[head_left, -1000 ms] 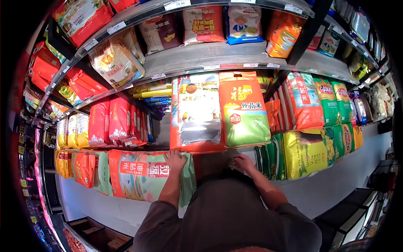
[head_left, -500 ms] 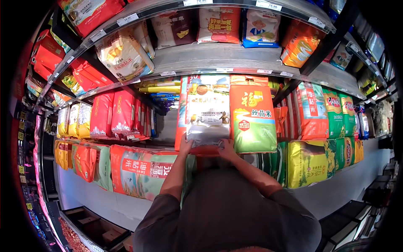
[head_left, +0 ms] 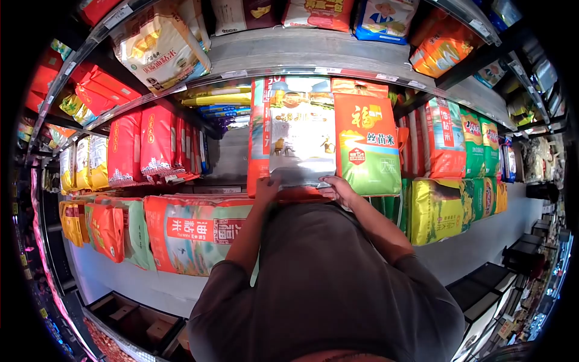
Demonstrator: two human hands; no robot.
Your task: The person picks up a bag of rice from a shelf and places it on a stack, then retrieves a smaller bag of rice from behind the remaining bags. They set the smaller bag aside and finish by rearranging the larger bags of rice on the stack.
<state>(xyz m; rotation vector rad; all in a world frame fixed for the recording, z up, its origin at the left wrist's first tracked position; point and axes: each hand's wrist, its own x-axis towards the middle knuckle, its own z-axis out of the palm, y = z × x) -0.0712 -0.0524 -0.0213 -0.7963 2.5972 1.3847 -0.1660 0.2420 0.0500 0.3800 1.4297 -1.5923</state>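
A white and silver rice bag [head_left: 303, 130] stands upright in the middle of the shelf, its front shining with reflected light. My left hand [head_left: 267, 188] is closed at its lower left corner, with the fingers partly hidden. At the lower right corner, my right hand [head_left: 339, 189] grips the bag's bottom edge. Right beside it stands an orange and green rice bag [head_left: 367, 145]. On the left, a red and pale rice bag [head_left: 259, 142] shows partly behind the silver one.
Red rice bags [head_left: 158, 142] stand on the left of this shelf. Along the front below lie a large orange and green bag [head_left: 193, 226] and a yellow bag [head_left: 439, 211]. Above the hands runs the upper shelf's edge [head_left: 325, 71]. Dark crates [head_left: 136, 326] sit low at left.
My view has tilted down, so the shelves sit higher in the picture. Both hands stay at the silver bag's lower corners, and my torso fills more of the front.
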